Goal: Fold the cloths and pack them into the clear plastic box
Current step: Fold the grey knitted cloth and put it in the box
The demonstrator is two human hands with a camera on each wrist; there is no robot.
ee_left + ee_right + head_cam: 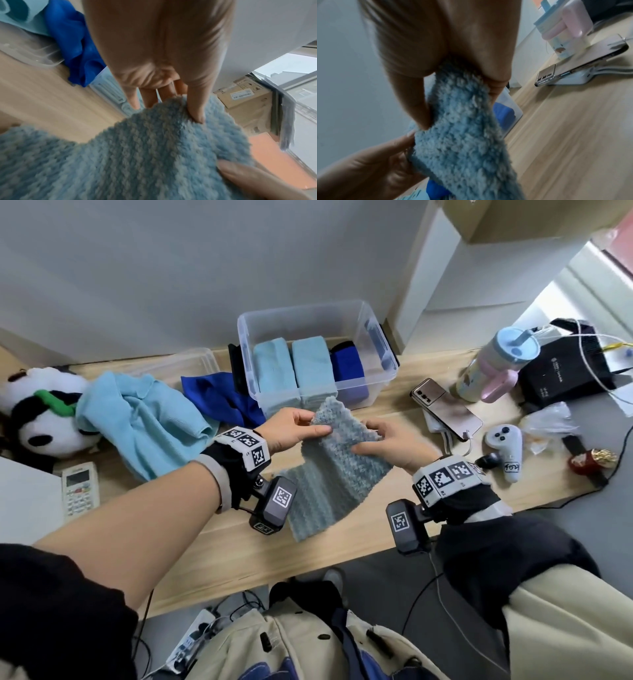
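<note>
Both my hands are on the fuzzy grey-blue cloth [329, 460] — left hand [291, 429] pinching its far edge, right hand [394, 443] gripping the right side. It hangs over the wooden desk [342, 546], just near of the clear plastic box [371, 316] — folded cloths already inside.

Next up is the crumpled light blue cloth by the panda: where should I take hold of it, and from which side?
Probably take the light blue cloth at its near hem, coming from the table's front edge. That end lies flattest and free, while the far end bunches against the plush panda. Both hands are occupied with the fuzzy grey-blue cloth.
</note>
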